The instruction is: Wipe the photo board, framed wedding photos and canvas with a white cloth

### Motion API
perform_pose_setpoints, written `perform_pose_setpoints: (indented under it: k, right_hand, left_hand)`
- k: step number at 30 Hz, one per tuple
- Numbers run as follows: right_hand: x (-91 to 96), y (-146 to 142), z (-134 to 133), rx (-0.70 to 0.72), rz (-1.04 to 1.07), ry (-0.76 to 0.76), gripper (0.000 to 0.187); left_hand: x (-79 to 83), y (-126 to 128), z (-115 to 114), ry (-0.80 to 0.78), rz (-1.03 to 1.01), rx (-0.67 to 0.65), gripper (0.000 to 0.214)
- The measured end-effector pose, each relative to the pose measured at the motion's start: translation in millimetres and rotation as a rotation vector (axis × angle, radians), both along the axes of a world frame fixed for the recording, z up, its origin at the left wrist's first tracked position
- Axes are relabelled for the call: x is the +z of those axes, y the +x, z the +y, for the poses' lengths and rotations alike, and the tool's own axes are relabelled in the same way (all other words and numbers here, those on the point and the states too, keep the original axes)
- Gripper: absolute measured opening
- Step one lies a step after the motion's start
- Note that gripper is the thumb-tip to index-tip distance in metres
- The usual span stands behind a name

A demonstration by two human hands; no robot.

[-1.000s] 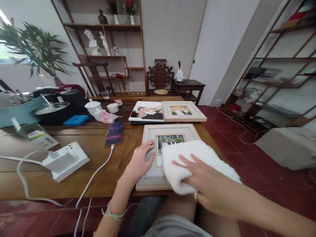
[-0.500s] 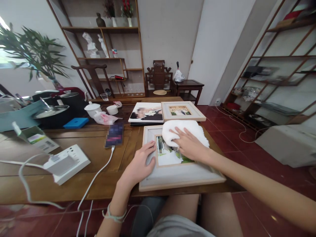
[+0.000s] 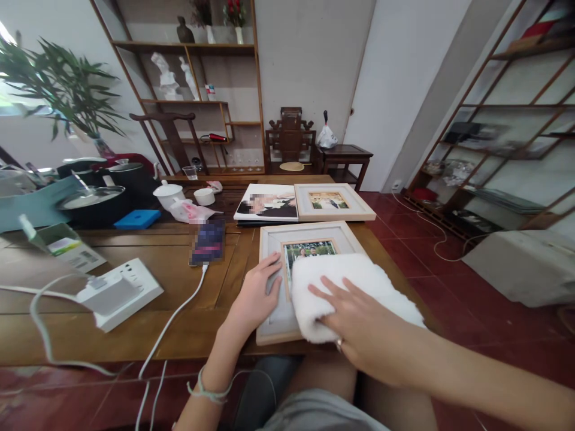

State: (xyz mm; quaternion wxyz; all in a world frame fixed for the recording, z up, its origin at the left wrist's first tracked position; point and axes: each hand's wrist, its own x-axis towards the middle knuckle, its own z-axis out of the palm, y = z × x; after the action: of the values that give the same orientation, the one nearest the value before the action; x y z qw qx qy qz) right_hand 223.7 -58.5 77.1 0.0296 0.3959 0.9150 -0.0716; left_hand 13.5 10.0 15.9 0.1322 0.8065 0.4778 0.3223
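Note:
A pale wooden picture frame (image 3: pixel 309 234) with a photo lies flat at the near edge of the brown table (image 3: pixel 179 287). My left hand (image 3: pixel 256 296) rests flat on the frame's left border, fingers stretched out. A fluffy white cloth (image 3: pixel 354 284) covers the lower part of the frame. My right hand (image 3: pixel 363 326) presses flat on the cloth's near end with the fingers spread.
Beyond lie a second framed photo (image 3: pixel 335 202) and a printed photo (image 3: pixel 268 203). A phone (image 3: pixel 208 242) with a white cable, a white power strip (image 3: pixel 119 291), a blue box (image 3: pixel 137 219), pots, a teapot and cups crowd the left. Shelves stand behind and at right.
My right hand has pulled the cloth from the far end of the frame back toward me over the photo. My left hand has stayed on the frame's left border.

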Motion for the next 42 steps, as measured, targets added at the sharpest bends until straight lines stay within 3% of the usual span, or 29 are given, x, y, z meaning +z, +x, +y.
perform_pose_setpoints:
  k: [4, 10, 19, 25, 28, 32, 36, 40, 42]
  right_hand:
    - [-6.8, -2.5, -16.7, 0.004, 0.043, -0.005, 0.035]
    - [-12.7, -14.7, -14.9, 0.023, 0.12, -0.017, 0.037]
    - [-14.2, -22.2, 47.4, -0.125, 0.121, 0.064, 0.047]
    - [-18.1, -26.3, 36.6, 0.129, 0.232, -0.029, 0.037]
    - [-18.4, -15.8, 21.6, 0.146, 0.199, -0.013, 0.039]
    - [-15.7, 4.9, 8.4, 0.083, 0.114, 0.011, 0.045]
    - [-7.4, 32.4, -0.3, -0.005, 0.049, 0.054, 0.038]
    - [1.7, 63.1, 6.1, -0.071, 0.069, 0.094, 0.037]
    - [2.3, 75.1, 21.0, -0.143, 0.126, 0.136, 0.027]
  left_hand:
    - [0.1, 2.1, -1.1, 0.001, -0.001, -0.015, 0.032]
    - [0.6, 7.0, -1.7, -0.047, -0.008, 0.009, 0.037]
    - [-0.7, 3.3, -0.9, -0.048, -0.096, 0.004, 0.04]
    - [0.5, 0.5, -2.5, -0.061, -0.161, -0.014, 0.043]
    - [0.5, 1.3, -1.0, -0.07, -0.131, -0.032, 0.041]
    - [-1.8, 2.6, 1.8, -0.053, -0.093, -0.017, 0.04]
    - [-3.2, 2.4, 2.9, -0.049, -0.037, -0.006, 0.039]
    - [-0.3, 2.9, -0.1, -0.053, 0.047, -0.037, 0.041]
    - [1.8, 3.7, -2.3, -0.071, 0.08, -0.034, 0.045]
